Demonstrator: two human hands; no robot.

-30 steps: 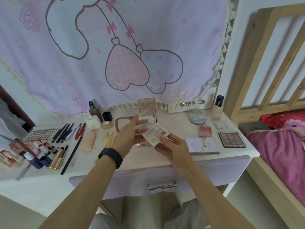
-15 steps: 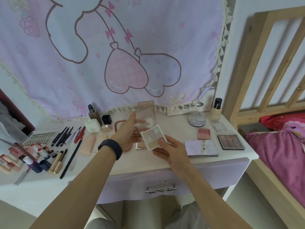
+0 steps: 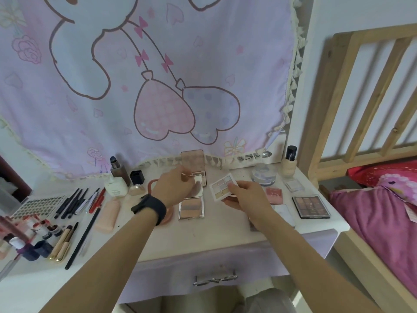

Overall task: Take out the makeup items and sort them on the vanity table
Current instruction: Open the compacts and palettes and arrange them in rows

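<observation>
My right hand holds a small white palette of pastel eyeshadow squares, tilted just above the vanity table. My left hand, a black band on its wrist, reaches over an open rose-gold palette lying at the table's middle. Its fingertips pinch the top edge of that palette's raised mirrored lid. The two hands are a short gap apart.
Dark pencils, gold tubes and lipsticks lie at the left. Bottles stand at the back. A brown palette, pink compact, clear jar and foundation bottle sit at the right. A bed adjoins.
My left hand left the small pastel palette and moved forward onto the rose-gold palette's lid. My right hand carried the pastel palette a little to the right.
</observation>
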